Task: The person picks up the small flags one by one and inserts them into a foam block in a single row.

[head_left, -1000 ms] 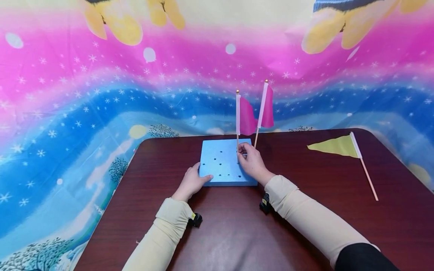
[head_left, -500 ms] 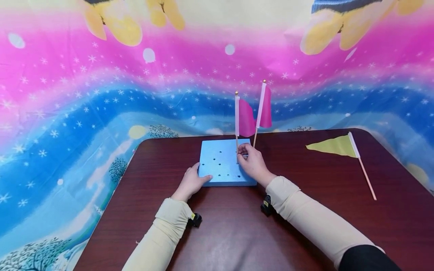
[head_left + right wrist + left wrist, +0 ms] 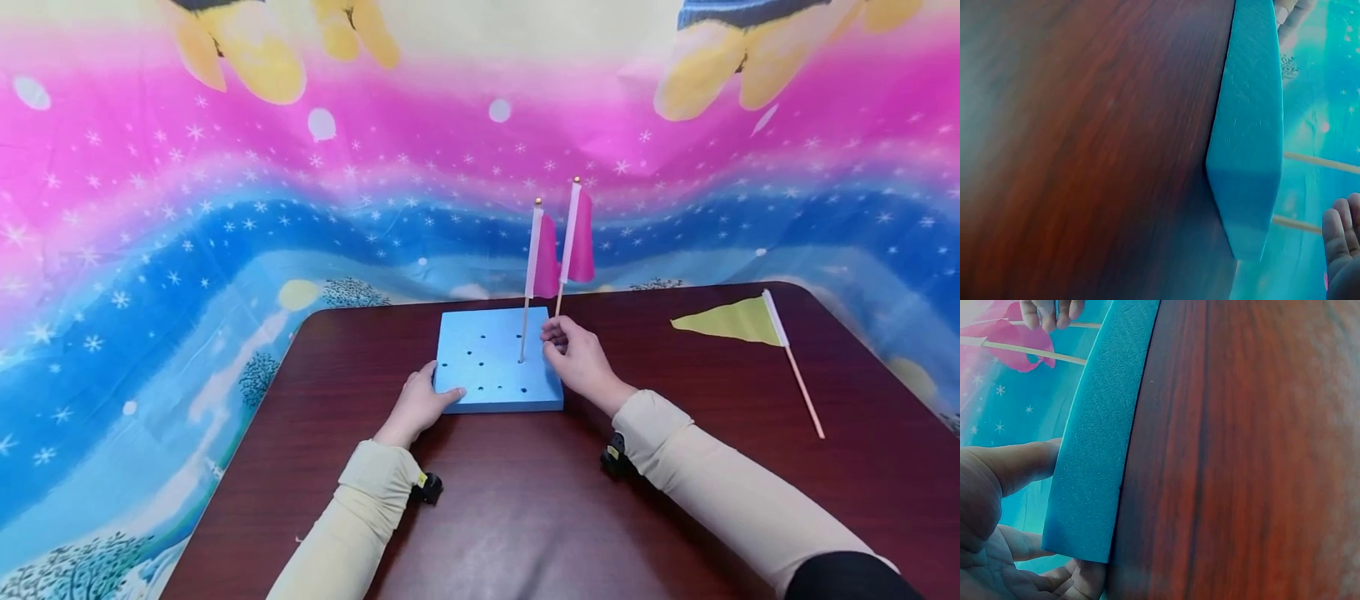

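Observation:
In the head view, a flat blue board (image 3: 498,325) with several small holes lies on the table. My left hand (image 3: 415,404) holds its near left corner, thumb on top and fingers along the side; the left wrist view shows this grip too. A front pink flag (image 3: 546,258) stands slightly tilted, its stick in a hole. Behind it rises another pink flag (image 3: 579,237), its stick's foot hidden by my right hand (image 3: 583,358). That hand is beside the board's right edge, fingers loosely bent. In the right wrist view its fingers (image 3: 1334,234) grip nothing; a stick (image 3: 1297,224) runs close by.
A yellow triangular flag (image 3: 731,322) on a wooden stick lies at the right of the dark wooden table (image 3: 495,500). A patterned cloth backdrop (image 3: 420,150) hangs right behind the table's far edge.
My right hand has let go of the front pink flag's stick and moved right. That flag now leans slightly right. My left hand stays on the board.

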Demonstrator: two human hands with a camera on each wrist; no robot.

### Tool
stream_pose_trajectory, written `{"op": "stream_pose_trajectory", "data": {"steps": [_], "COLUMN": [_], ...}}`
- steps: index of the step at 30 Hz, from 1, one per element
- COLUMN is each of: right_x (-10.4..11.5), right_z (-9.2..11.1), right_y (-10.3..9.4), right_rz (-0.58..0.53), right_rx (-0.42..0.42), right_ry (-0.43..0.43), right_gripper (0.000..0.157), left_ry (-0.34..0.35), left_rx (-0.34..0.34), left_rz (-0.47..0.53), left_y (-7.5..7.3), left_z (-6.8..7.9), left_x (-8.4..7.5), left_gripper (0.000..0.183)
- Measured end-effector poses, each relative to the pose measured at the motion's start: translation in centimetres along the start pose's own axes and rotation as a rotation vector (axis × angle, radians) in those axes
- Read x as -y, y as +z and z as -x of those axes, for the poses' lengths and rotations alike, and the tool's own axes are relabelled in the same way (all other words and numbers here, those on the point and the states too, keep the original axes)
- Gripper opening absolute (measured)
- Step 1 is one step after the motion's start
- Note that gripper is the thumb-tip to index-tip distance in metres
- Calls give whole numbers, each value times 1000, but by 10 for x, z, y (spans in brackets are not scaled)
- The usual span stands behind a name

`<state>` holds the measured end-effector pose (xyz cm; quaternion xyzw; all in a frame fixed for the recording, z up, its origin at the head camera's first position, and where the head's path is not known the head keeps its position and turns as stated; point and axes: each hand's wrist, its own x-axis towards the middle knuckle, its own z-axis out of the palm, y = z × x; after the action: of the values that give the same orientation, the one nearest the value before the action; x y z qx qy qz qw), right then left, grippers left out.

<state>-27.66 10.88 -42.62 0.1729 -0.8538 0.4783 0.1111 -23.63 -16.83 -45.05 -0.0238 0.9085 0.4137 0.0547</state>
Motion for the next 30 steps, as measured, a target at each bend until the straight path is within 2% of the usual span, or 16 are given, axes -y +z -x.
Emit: {"op": "stream_pose_trajectory", "data": {"steps": [9, 18, 23, 30], "right_x": [-9, -27, -35, -41], "right_z": [10, 15, 21, 26], "right_y": [-20, -51, -67, -79], "right_rz": [48, 128, 164, 189], "right_rx": [12, 40, 24, 33], "right_ry": [45, 69, 81, 116], "right_gripper": [23, 25, 25, 27], "left_ry": [1, 6, 23, 18], "left_rx": [3, 2, 4, 8], "left_rz": [-3, 0, -5, 20], "left_y": [0, 0, 0, 1], "left_z": [0, 0, -1, 0], "left_x": [3, 2, 0, 1], "left_gripper": [83, 83, 83, 83]}}
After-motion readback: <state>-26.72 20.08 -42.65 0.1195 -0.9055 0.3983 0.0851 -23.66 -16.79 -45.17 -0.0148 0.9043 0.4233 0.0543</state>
